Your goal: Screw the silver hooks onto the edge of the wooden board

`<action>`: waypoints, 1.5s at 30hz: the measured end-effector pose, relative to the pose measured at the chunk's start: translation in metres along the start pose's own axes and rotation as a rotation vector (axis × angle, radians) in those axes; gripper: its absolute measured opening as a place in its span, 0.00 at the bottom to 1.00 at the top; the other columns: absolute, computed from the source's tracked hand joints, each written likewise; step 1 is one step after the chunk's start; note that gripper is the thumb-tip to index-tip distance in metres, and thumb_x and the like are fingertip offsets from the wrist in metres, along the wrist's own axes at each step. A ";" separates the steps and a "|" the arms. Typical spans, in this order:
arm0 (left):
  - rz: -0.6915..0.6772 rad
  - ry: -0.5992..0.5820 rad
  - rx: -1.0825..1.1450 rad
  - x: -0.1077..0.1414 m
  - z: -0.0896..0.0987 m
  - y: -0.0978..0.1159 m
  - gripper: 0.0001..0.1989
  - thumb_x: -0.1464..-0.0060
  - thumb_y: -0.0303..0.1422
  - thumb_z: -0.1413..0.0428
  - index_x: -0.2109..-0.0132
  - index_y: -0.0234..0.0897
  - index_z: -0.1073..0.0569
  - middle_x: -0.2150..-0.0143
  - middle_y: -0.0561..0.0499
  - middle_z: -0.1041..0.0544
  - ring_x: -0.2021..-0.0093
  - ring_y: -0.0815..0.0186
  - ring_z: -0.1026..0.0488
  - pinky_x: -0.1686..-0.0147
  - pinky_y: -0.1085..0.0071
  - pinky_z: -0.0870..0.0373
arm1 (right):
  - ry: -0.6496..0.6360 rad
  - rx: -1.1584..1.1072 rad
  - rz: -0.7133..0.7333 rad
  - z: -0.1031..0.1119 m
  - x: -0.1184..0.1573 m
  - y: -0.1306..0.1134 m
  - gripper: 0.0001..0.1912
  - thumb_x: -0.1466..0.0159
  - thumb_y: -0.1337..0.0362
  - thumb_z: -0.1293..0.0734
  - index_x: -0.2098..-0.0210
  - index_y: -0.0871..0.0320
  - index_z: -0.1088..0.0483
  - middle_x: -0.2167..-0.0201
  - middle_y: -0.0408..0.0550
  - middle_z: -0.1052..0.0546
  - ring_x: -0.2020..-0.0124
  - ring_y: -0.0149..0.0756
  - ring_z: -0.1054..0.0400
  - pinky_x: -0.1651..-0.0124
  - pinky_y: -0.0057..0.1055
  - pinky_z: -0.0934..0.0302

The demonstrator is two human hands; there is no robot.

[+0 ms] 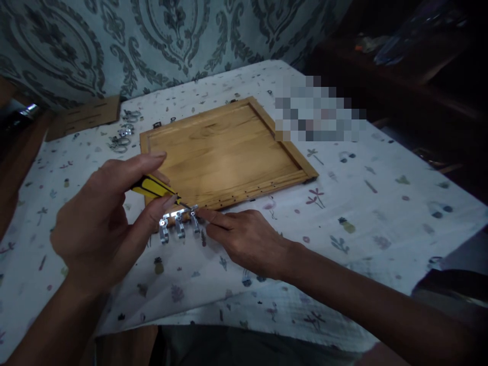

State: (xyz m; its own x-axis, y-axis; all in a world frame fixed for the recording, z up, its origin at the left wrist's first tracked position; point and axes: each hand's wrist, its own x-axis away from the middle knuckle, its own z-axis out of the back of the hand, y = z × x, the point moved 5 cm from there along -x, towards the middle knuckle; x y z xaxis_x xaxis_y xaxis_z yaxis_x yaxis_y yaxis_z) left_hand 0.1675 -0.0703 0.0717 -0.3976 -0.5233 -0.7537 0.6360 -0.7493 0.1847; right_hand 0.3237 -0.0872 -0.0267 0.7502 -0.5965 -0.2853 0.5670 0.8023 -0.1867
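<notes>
Grips a yellow-and-black screwdriver [154, 187] in the left hand [101, 213], aimed right and nearward at the right end of a metal strip with three hooks [179, 219]. Holds the right hand [249, 241] nearer, with bunched fingertips at that end; cannot tell whether pinching it. Has the strip between both hands, lengthwise left to right, along the near edge of a wooden panel [229, 147]. Shows loose metal fittings [125, 131] far left on the patterned tablecloth [335, 203].

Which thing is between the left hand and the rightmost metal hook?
The screwdriver, pointing from the left hand toward the metal hook, in the head view.
</notes>
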 end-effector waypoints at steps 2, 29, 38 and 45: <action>0.030 0.030 -0.037 0.002 0.001 -0.002 0.33 0.53 0.29 0.34 0.40 0.49 0.32 0.50 0.55 0.24 0.56 0.63 0.24 0.58 0.64 0.23 | -0.008 0.003 -0.005 0.000 0.000 0.000 0.15 0.40 0.78 0.41 0.58 0.61 0.29 0.38 0.51 0.33 0.66 0.33 0.27 0.76 0.31 0.39; 0.305 0.070 0.350 -0.002 0.002 -0.002 0.23 0.48 0.25 0.39 0.46 0.49 0.29 0.56 0.51 0.24 0.58 0.63 0.23 0.56 0.60 0.21 | 0.020 0.010 -0.004 0.001 0.000 0.000 0.17 0.40 0.80 0.44 0.60 0.60 0.29 0.39 0.49 0.31 0.65 0.33 0.27 0.77 0.30 0.43; 0.334 0.057 0.387 0.003 -0.002 -0.003 0.22 0.49 0.25 0.38 0.48 0.47 0.27 0.57 0.49 0.25 0.58 0.61 0.23 0.60 0.59 0.20 | 0.034 0.016 0.000 0.000 0.001 0.000 0.17 0.39 0.79 0.43 0.57 0.60 0.29 0.40 0.48 0.30 0.65 0.33 0.27 0.76 0.31 0.42; 0.311 0.075 0.344 0.002 -0.003 -0.001 0.24 0.49 0.23 0.39 0.47 0.48 0.28 0.55 0.49 0.26 0.57 0.60 0.23 0.61 0.58 0.21 | 0.030 0.024 0.003 0.001 0.000 0.000 0.17 0.40 0.79 0.44 0.59 0.60 0.29 0.40 0.48 0.30 0.66 0.33 0.27 0.78 0.31 0.45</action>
State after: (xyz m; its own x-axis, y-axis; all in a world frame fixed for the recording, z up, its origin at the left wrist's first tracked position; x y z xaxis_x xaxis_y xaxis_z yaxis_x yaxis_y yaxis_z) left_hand 0.1680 -0.0696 0.0679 -0.1660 -0.7231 -0.6705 0.4564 -0.6591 0.5977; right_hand 0.3241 -0.0876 -0.0253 0.7415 -0.5931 -0.3136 0.5730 0.8030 -0.1637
